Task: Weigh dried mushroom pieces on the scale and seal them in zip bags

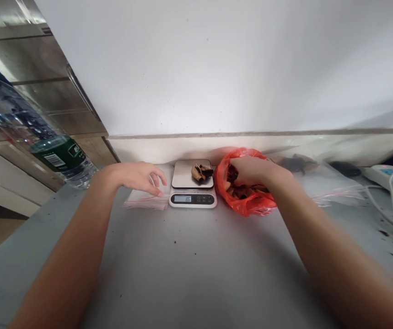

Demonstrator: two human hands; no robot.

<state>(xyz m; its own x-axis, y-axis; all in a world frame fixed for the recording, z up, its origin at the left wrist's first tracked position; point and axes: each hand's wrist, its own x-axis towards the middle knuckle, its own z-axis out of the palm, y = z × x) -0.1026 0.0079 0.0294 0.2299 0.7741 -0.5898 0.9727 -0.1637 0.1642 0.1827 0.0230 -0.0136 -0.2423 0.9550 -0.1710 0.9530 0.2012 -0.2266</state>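
On one scale [180, 170] lie brown pieces [201, 174], too overlapped to count; the left hand [142, 177] is loosely open; the right hand [251, 167] dips into one red bag [247, 209], fingers hidden, grip unclear.

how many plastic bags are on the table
At least 3: red bag right of the scale, clear bag by the left hand, second clear bag farther right. More clear ones may lie hidden.

Two bare hands [143, 177], two bare forearms [76, 246]
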